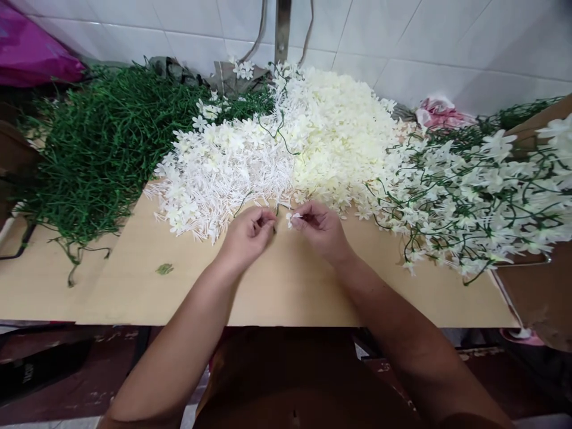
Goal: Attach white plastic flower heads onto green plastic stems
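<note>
While nearly closed, the right hand point(324, 231) seemingly pinches a flower point(289, 219).

The tan tabletop point(286, 286) in front of me carries a tangled heap of green stems point(102, 131) at ten o'clock, loose white flowers point(232, 161) at eleven, pale yellow flowers point(348, 119) at one, green-stemmed blossoms point(482, 196) at two, and a small green scrap point(164, 269) at nine.

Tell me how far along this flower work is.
Partway, it seems. Looking done: the pile of green stems with white flowers on them at the right. In hand: a green stem in the left hand, a small white flower in the right hand. Left: the bare green stems and the loose flowers.
</note>
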`<state>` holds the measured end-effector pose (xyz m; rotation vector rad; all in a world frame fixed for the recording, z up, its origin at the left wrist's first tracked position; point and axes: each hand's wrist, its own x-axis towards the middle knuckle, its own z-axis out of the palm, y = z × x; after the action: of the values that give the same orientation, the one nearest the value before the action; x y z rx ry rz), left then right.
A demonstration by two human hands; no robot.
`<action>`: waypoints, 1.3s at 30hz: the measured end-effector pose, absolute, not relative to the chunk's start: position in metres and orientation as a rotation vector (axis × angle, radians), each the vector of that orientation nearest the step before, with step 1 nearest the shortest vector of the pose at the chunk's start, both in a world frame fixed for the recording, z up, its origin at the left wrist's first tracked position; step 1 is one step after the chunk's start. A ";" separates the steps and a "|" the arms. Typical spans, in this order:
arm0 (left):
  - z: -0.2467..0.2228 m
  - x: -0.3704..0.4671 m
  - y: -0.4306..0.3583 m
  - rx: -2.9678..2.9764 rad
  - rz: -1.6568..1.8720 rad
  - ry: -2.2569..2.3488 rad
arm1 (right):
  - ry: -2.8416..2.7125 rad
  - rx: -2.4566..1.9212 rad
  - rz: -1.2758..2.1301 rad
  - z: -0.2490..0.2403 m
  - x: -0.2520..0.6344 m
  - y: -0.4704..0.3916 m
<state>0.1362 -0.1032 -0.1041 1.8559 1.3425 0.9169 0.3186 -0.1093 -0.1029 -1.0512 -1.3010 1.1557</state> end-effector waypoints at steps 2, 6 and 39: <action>-0.107 0.129 -0.104 2.057 0.858 1.395 | -1.229 -1.071 1.131 -0.101 0.329 -0.109; -0.108 0.126 -0.109 2.414 0.600 1.445 | -1.102 -1.100 1.119 -0.104 0.346 -0.109; -0.060 0.145 -0.073 1.218 1.123 1.122 | -1.070 -0.978 1.288 -0.108 0.343 -0.099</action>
<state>0.1446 -0.0733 -0.0597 1.2180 1.1220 1.1228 0.3432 -0.0994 -0.1081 -0.9784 -1.0700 1.2876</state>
